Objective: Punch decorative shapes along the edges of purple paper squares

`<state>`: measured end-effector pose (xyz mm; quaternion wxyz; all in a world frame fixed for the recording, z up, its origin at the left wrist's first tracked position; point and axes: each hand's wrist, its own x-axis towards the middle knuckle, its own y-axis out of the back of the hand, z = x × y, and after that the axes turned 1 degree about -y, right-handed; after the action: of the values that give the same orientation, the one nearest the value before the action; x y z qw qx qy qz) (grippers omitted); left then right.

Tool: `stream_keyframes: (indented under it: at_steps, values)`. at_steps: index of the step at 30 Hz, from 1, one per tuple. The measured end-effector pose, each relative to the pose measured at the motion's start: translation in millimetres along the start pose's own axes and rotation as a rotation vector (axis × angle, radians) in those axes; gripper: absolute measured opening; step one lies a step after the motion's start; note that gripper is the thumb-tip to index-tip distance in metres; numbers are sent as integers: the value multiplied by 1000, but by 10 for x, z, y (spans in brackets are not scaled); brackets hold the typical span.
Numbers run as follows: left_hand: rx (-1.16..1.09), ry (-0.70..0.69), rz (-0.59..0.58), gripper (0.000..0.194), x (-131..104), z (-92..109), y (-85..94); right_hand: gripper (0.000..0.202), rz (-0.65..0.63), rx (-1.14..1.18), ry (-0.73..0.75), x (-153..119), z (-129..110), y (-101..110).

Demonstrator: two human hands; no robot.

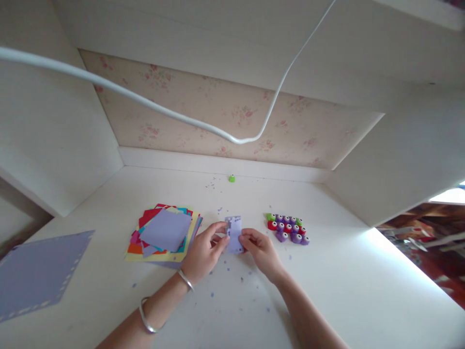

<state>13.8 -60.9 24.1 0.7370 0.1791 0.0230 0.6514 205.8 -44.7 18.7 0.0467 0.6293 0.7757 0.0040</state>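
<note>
- A small purple strip of paper (236, 232) was near the middle of the white desk (327, 286), between the two hands, small marks or cut-outs along its edges.
- The left hand (204, 249) had its thumb and fingers clamped on the strip's left edge; two silver bangles (146, 318) circled that arm.
- The right hand (260, 251) pinched the strip's right edge — a speck of red showed under its fingertips, too small to identify.
- Just left of the left hand lay a stack of coloured paper (167, 230), a purple piece on top.
- A large purple sheet (41, 274), its right and near edges notched, lay farther left.
- Small eyed figures (288, 228) — green, red and purple — stood in rows right of the strip.
- A lone green figure (232, 179) sat near the wall.
- Purple paper bits (212, 294) dotted the desk.
</note>
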Motion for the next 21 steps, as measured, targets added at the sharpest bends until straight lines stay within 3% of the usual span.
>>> stream_keyframes:
  at_steps: [5, 11, 15, 19, 21]
  values:
    - [323, -166, 22, 27, 284, -75, -44, 41, 225, 46, -119, 120, 43, 195]
    - [480, -275, -163, 43, 505, -170, -129, 43, 335, -117, -69, 146, 87, 283]
    - [538, -288, -233, 40, 509, -123, -117, 37, 386, -311, 14, 128, 59, 330]
    - [608, -233, -199, 28, 396, -80, -43, 29, 399, -358, 91, 125, 66, 363]
    - [661, -200, -160, 28, 291, -80, 0, 24, 417, -467, 200, 113, 72, 362]
